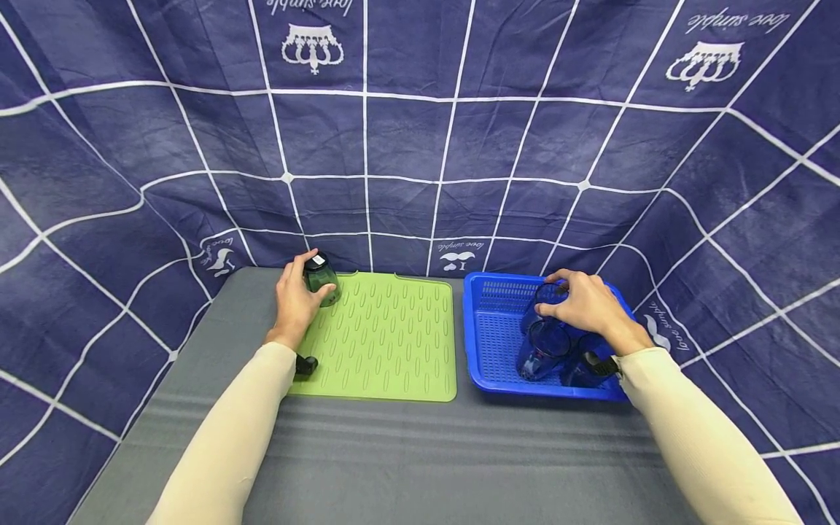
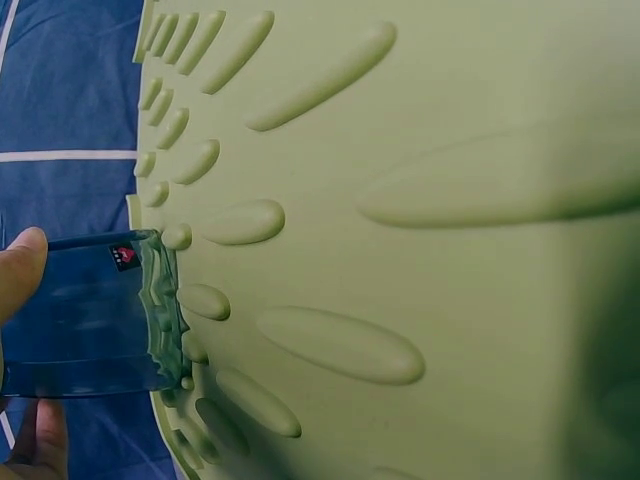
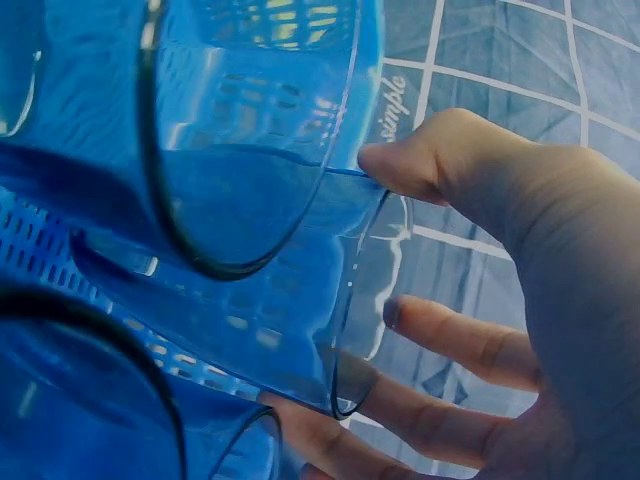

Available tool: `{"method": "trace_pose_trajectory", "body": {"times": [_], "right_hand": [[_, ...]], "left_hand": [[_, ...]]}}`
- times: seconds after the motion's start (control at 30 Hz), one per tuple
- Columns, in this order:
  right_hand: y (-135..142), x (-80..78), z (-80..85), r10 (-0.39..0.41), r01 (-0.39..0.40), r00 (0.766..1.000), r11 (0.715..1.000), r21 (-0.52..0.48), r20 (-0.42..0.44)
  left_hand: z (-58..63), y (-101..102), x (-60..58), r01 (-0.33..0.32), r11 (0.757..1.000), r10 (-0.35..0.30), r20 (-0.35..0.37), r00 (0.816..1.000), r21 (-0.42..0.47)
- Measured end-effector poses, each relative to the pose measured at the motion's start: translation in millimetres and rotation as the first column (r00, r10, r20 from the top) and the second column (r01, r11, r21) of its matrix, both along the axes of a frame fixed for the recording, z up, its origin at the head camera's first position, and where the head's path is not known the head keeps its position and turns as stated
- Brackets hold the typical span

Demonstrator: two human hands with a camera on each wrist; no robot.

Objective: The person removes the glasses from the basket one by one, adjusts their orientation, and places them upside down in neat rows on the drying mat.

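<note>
My left hand [image 1: 293,300] holds a dark-tinted drinking glass [image 1: 322,284] at the far left corner of a ribbed green mat [image 1: 394,335]. In the left wrist view, thumb and fingers lie on opposite sides of this glass [image 2: 80,315], whose thick wavy base meets the mat. Over a blue plastic basket [image 1: 495,386], my right hand [image 1: 587,302] grips the rim of the rearmost glass [image 1: 530,321]. The right wrist view has the thumb on one side of that glass [image 3: 240,295] and fingers on the other. Two more glasses stand in front of it, one [image 1: 543,354] left of the other [image 1: 580,368].
A grey cloth [image 1: 407,459] covers the table under mat and basket. Behind and at both sides hangs a blue curtain [image 1: 407,138] with white lines, close to the mat's and basket's far edges. Black wrist cameras sit at both wrists.
</note>
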State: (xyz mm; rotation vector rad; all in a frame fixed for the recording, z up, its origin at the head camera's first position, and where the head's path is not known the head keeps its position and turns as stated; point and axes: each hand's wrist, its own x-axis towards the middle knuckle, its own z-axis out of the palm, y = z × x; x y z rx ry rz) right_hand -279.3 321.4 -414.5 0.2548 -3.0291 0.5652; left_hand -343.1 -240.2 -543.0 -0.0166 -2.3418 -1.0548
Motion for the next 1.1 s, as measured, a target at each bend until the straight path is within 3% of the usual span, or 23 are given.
{"method": "trace_pose_trajectory", "body": {"times": [0.77,1.1], "right_hand": [[-15,16.8,20.4,-0.036,0.026,0.992,0.997,-0.077,-0.125],[-21,26.1,25.6,-0.031,0.005,0.973,0.994,-0.112,-0.228]], "left_hand": [[3.9,2,3.3,0.000,1.000,0.001,0.031,1.000,-0.020],[10.5,3,8.5,0.006,0.999,-0.003,0.096,0.995,-0.032]]}}
